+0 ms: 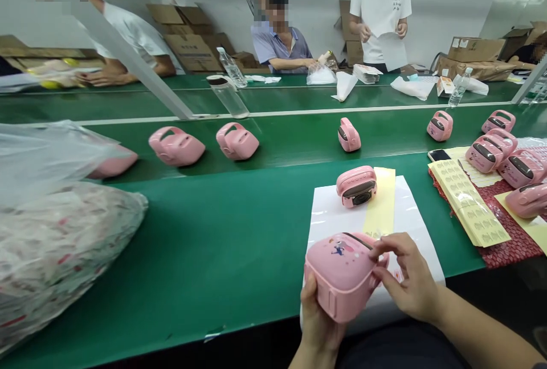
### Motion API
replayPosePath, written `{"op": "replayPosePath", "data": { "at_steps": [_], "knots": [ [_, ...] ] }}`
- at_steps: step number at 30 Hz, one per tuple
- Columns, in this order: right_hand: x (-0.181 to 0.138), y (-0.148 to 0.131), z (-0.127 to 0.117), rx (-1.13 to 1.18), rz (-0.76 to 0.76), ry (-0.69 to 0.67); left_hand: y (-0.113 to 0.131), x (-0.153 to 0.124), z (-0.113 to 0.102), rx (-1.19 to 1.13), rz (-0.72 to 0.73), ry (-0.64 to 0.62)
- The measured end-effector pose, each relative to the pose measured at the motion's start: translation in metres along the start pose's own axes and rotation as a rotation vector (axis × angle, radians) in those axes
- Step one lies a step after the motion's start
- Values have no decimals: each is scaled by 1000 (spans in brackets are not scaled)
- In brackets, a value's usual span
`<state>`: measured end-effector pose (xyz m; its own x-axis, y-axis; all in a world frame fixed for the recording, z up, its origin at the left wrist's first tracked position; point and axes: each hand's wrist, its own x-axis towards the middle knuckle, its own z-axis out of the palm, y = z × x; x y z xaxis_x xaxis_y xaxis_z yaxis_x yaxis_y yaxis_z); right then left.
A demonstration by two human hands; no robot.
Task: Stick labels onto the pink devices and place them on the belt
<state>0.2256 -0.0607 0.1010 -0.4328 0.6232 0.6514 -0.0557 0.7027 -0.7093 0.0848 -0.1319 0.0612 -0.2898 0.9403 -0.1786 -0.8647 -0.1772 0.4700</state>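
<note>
A rounded pink device [337, 278] with a cartoon print and a dark panel is held up, slightly tilted, near the table's front edge. My left hand [318, 318] is wrapped around its lower left side and underside. On its right side, my right hand [404, 275] has bent fingers and thumb against the edge by the handle; a small item between the fingertips cannot be made out. Just behind stands another pink device [356, 187] with a dark front panel. It rests on a white sheet [329, 209] and touches a yellow label strip [387, 198].
At left bulges a clear plastic bag [64, 244]. Several pink devices stand along the green belt [290, 141]. To the right lie yellow label sheets [468, 201] on red bubble wrap [513, 249], plus a phone [439, 155]. Several people work across the belt.
</note>
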Motion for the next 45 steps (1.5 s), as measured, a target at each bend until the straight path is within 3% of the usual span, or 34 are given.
{"op": "replayPosePath", "data": {
  "at_steps": [6, 10, 15, 24, 32, 45],
  "knots": [
    [3, -15, -1, -99, -161, -28, 6, -5, 18, -249, -319, -149],
    [3, -16, -1, -134, -205, -67, 6, -8, 25, -302, -353, -175],
    [8, -16, -2, -182, -236, -107, 5, -8, 24, -348, -365, -118],
    [20, -29, -13, -62, 85, -246, 2, -9, 21, -300, -324, -105],
    [29, -30, -17, -118, 225, -349, 5, -7, 21, -295, -326, -136],
    [45, -24, -14, 92, 520, -478, 13, -4, 14, -204, -338, -77]
  ]
}}
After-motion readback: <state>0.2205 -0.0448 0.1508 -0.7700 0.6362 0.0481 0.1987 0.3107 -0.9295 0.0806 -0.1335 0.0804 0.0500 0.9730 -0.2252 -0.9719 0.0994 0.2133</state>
